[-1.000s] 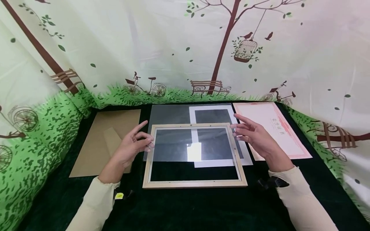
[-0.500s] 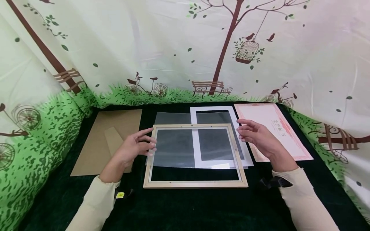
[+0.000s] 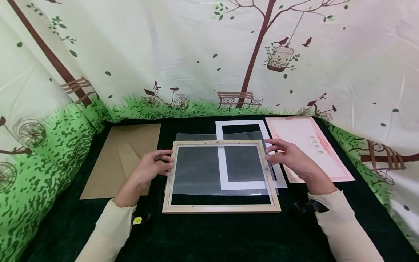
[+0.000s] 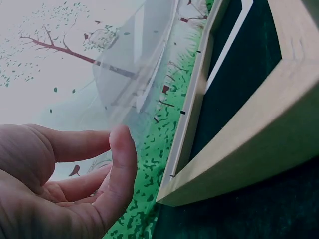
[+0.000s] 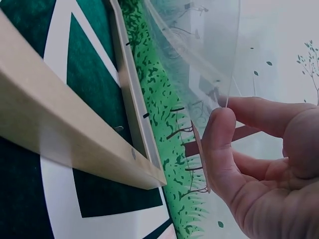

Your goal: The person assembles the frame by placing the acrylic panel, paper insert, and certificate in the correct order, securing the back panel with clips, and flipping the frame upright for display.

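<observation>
A clear plastic sheet (image 3: 196,171) spans between my two hands, above a light wooden picture frame (image 3: 222,208) that lies on the dark green cloth. My left hand (image 3: 151,168) pinches the sheet's left side between thumb and fingers, just off the frame's left rail. On the opposite side my right hand (image 3: 292,160) pinches a corner of the sheet (image 5: 209,55), as the right wrist view shows. The sheet (image 4: 134,64) looks slightly bowed in the left wrist view. Through it and the frame's opening a white mat border (image 3: 223,163) shows, partly behind the frame.
A brown backing board (image 3: 98,163) with an easel leg (image 3: 128,158) lies at the left. A pink-bordered certificate (image 3: 304,145) lies at the right, partly behind my right hand. A printed curtain (image 3: 183,47) hangs at the back and sides of the cloth-covered table (image 3: 216,236).
The clear sheet has come nearer to me over the frame, and its bright reflection is gone. My hands have shifted slightly lower, staying beside the frame's left and right rails.
</observation>
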`<action>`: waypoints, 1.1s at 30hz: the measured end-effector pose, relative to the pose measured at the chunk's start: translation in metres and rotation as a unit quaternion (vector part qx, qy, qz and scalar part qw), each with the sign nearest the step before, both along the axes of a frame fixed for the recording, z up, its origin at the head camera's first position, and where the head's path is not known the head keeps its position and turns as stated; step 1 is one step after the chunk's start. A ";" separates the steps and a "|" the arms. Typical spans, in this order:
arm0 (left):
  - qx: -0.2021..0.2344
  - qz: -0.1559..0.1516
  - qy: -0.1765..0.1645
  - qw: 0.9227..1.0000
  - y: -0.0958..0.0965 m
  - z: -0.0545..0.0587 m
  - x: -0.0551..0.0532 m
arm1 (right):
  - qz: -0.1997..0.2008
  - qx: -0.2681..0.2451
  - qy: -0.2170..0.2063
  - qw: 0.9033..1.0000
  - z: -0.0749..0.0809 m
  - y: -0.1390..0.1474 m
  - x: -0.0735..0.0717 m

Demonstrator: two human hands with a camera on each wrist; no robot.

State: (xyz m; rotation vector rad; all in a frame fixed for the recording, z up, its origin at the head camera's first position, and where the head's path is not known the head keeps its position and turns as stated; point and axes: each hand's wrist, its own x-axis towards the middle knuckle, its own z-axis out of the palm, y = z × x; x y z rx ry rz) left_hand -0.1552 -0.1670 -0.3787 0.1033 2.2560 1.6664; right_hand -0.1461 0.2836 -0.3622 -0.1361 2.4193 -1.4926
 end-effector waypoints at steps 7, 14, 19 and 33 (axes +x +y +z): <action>-0.010 0.007 -0.013 1.000 0.001 -0.001 -0.001 | 0.014 0.054 -0.005 0.998 -0.001 0.000 0.001; -0.029 -0.015 -0.029 0.999 0.001 -0.003 -0.001 | 0.031 0.070 -0.010 0.997 -0.003 0.001 0.001; -0.023 -0.019 -0.038 0.999 0.003 -0.006 -0.001 | 0.034 0.062 -0.012 0.997 -0.004 0.001 0.001; -0.021 -0.003 -0.063 0.998 0.001 -0.016 -0.005 | 0.044 0.056 -0.014 0.997 -0.007 -0.001 -0.001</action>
